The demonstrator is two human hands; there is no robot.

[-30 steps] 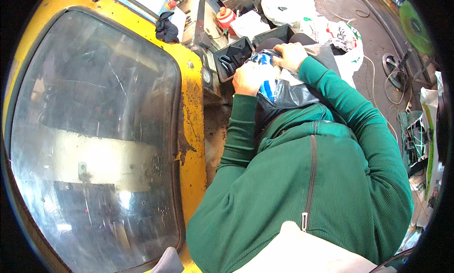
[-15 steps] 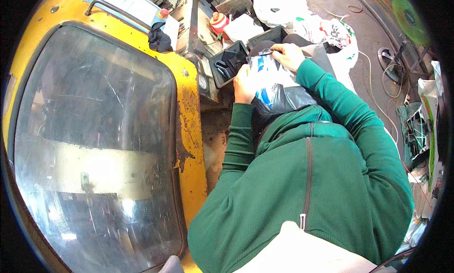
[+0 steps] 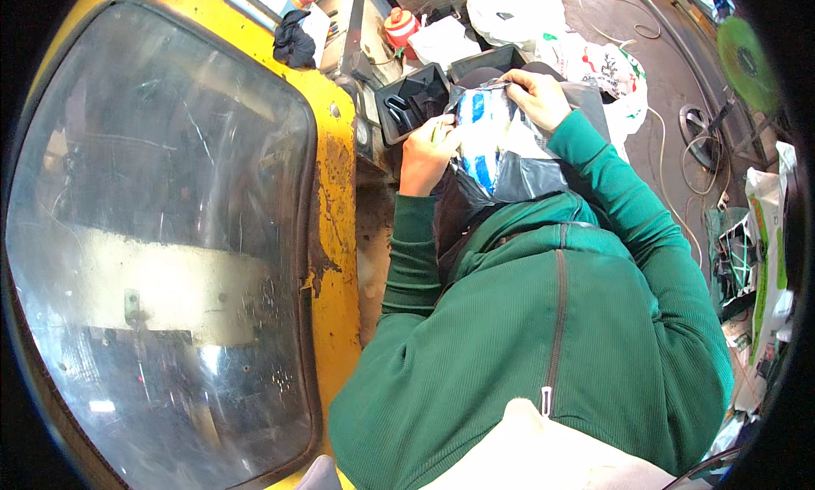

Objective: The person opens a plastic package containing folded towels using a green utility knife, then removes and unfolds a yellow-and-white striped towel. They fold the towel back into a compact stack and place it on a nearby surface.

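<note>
On my lap lies a black and grey plastic bag (image 3: 532, 181), with a blue and white package (image 3: 480, 157) showing at its top. My left hand (image 3: 428, 153) pinches the bag's left edge, fingers closed. At the far right edge of the bag, my right hand (image 3: 540, 100) is closed on the plastic with thumb and fingers. Between the hands the plastic is spread apart. Whether the package is inside the bag or lies on it, I cannot tell.
A yellow machine frame (image 3: 335, 193) with a scratched window (image 3: 170, 235) fills the left side. Ahead stand a black bin (image 3: 435, 76) holding dark items, a red and white container (image 3: 399, 25) and white plastic bags (image 3: 514, 11). Cables and a green fan (image 3: 745, 59) are at right.
My left hand has moved left and a little nearer to me, and the two hands are farther apart. The plastic between them is spread wider. The whole view has shifted slightly.
</note>
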